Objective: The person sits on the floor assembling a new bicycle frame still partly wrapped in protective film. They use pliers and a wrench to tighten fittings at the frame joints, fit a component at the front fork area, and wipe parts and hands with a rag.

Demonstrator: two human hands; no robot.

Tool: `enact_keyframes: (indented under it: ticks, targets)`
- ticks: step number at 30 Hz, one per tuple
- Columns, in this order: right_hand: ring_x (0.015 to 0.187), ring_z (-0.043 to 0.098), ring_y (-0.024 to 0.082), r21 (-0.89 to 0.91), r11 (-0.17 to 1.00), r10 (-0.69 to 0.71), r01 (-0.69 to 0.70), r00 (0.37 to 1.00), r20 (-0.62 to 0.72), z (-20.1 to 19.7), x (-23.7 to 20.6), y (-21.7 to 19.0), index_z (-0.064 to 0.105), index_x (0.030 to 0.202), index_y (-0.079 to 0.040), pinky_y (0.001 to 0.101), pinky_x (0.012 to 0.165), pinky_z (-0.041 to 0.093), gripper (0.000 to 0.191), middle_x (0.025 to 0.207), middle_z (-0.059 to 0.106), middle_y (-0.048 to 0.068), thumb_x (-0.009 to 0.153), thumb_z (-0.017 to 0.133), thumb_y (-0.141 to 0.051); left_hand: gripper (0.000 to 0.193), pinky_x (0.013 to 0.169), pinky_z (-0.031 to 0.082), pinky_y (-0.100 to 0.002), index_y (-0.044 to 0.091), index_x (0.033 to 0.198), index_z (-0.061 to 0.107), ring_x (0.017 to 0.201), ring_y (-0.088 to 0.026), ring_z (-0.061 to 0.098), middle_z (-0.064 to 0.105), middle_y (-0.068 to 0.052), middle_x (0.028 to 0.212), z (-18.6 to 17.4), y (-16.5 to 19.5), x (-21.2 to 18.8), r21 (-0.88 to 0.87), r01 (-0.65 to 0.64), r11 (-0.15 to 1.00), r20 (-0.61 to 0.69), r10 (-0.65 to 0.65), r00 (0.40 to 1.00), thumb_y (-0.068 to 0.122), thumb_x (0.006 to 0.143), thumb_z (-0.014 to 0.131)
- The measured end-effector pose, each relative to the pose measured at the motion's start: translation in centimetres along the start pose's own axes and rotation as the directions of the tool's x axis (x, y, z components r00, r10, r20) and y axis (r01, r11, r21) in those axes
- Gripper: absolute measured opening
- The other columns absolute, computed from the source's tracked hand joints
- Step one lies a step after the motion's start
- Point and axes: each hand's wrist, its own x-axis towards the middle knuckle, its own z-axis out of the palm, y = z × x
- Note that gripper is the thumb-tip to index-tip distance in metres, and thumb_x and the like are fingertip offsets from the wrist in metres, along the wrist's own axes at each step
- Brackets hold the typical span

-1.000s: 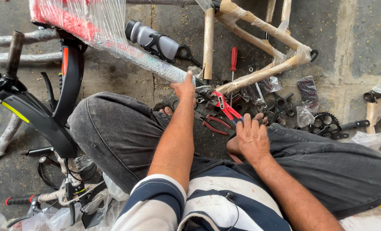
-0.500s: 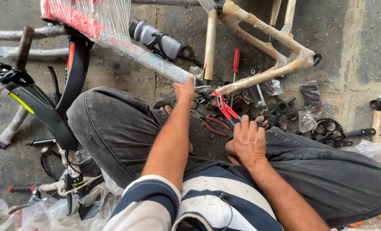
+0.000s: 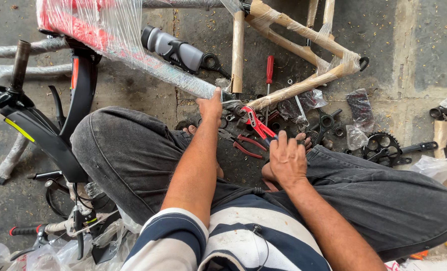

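L hand (image 3: 211,106) on frame (image 3: 183,80); R hand (image 3: 287,159) grips cutters (image 3: 257,124).

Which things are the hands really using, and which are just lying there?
In use:
left hand on the wrapped bike frame
right hand holding the red cutters

Lying about:
red-handled screwdriver
red pliers
chainring crank
grey bottle
black fork

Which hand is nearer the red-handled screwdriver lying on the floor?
Left. The left hand rests on the wrapped frame tube just left of the screwdriver. The right hand is lower down, gripping the red cutters, farther from it.
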Motion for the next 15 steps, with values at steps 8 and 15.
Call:
enact_keyframes:
  ticks: [8,15]
  targets:
    - [0.120,0.057,0.032,-0.197,0.980,-0.014,-0.010,0.992,-0.122,-0.3,0.6,0.8,0.071,0.116,-0.005,0.0553,0.105,0.040,0.033,0.140,0.056,0.014,0.091,0.058,-0.021,0.102,0.112,0.041,-0.041,-0.009,0.150,0.029,0.133,-0.035,0.055,0.051,-0.026,0.147,0.5,0.2,0.5,-0.219,0.099,0.971,0.052,-0.090,0.995,0.048,0.082,0.079]
    - [0.110,0.057,0.039,-0.112,0.993,0.022,-0.036,0.992,-0.124,1.8,-0.2,1.1,0.074,0.110,-0.017,0.0583,0.094,0.045,0.031,0.119,0.058,0.013,0.084,0.057,-0.023,0.096,0.112,0.041,-0.041,-0.010,0.147,0.036,0.133,-0.033,0.056,0.052,-0.026,0.147,0.6,0.3,0.2,-0.279,0.075,0.957,0.021,-0.072,0.997,0.041,0.080,0.082]
